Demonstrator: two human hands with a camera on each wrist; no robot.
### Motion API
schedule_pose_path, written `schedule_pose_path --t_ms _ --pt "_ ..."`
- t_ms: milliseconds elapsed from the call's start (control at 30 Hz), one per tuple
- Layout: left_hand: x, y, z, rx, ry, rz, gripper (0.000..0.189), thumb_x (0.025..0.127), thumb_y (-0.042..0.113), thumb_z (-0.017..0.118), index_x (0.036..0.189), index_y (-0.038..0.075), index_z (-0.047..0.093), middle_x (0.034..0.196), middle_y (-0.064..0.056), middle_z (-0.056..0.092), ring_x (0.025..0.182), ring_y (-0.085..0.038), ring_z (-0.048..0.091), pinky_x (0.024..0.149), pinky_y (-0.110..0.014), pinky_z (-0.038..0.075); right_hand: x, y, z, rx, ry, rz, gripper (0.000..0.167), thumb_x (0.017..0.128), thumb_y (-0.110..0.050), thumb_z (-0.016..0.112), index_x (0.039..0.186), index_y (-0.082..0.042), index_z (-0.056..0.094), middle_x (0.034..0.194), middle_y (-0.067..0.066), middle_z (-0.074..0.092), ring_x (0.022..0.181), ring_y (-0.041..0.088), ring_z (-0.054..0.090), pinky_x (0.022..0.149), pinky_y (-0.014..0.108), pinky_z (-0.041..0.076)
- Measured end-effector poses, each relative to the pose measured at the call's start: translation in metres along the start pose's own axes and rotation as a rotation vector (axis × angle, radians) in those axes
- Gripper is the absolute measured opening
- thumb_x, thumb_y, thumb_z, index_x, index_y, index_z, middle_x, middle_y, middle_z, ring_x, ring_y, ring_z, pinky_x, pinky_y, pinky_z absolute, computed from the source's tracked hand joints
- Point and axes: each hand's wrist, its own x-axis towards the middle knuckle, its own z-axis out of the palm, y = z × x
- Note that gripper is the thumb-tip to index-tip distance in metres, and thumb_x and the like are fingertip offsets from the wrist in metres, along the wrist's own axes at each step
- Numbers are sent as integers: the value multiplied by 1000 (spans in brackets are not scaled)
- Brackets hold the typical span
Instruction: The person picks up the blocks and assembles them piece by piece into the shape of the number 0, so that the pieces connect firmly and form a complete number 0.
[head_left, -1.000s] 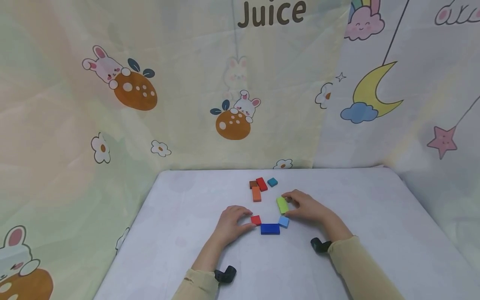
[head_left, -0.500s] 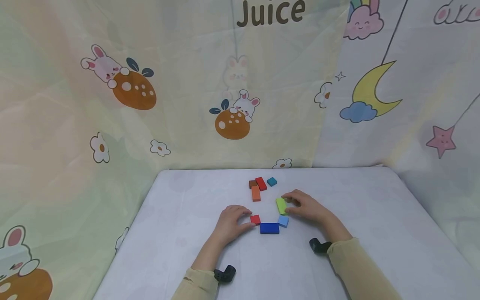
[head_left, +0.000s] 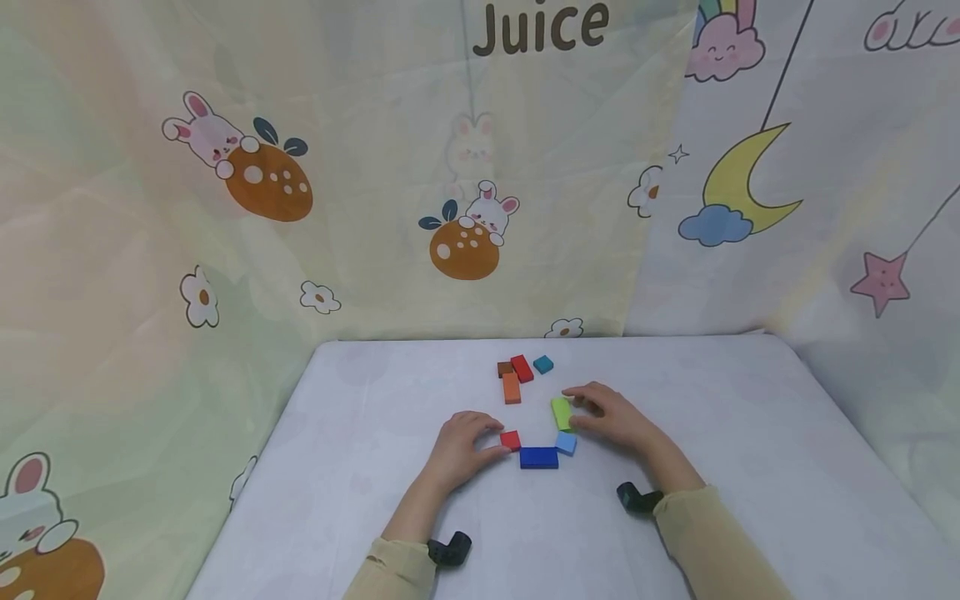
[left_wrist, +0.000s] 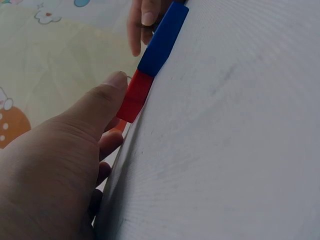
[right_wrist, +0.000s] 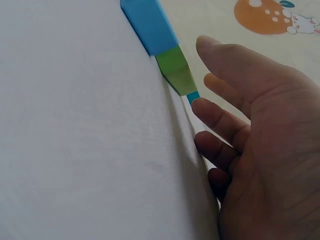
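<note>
In the head view, my left hand holds a small red block between thumb and fingers on the white tabletop. The left wrist view has the thumb against this red block, whose end meets a dark blue block. My right hand is beside a lime green block, fingers loosely bent. A gap shows between its thumb and the green block in the right wrist view. A light blue block joins the green block to the dark blue block, making a curved row.
Farther back lie an orange block, a brown block, a longer red block and a teal block. A printed cloth hangs behind the white table.
The green block has shifted very slightly left and nearer, and now lies against the light blue block. My right thumb has stayed close beside it; the left hand stays in place.
</note>
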Motion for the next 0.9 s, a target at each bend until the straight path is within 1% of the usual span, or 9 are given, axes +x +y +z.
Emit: schedule_pose_path --t_ms 233,333,467,600,767,900 --pt "0 0 -1 -6 7 6 41 86 56 69 121 34 66 127 11 63 130 -15 49 112 -48 39 -6 -1 4 -18 20 7 46 85 -46 74 129 -39 61 104 -6 57 101 18 51 88 38 49" --pt "0 -1 0 -4 3 2 41 86 57 68 121 35 65 127 11 63 130 -15 49 112 -48 40 -8 -1 6 -33 24 9 48 84 -49 74 129 -37 62 101 -6 57 99 17 51 85 37 49" --pt "0 -1 1 -14 -2 -3 42 86 57 68 121 35 65 127 11 63 131 -15 49 112 -48 40 -12 -1 8 -67 27 4 53 83 -50 75 132 -35 61 100 -6 56 100 17 50 86 39 48" --pt "0 -1 1 -19 7 1 40 87 57 67 120 35 66 127 10 63 131 -16 49 111 -49 40 -14 -2 9 -87 35 -8 54 83 -49 75 133 -35 60 100 -7 55 100 16 49 87 41 48" --pt "1 -2 2 -39 14 4 35 93 57 57 119 36 66 127 11 64 130 -16 50 112 -48 39 -14 -2 9 -87 39 -6 54 82 -50 76 132 -36 60 98 -8 55 99 16 49 85 38 47" --pt "1 -2 1 -66 11 -12 38 96 61 49 119 36 66 127 12 64 131 -16 49 112 -48 39 -14 -1 9 -93 33 -14 55 82 -51 75 133 -37 59 99 -8 55 98 15 48 84 37 46"
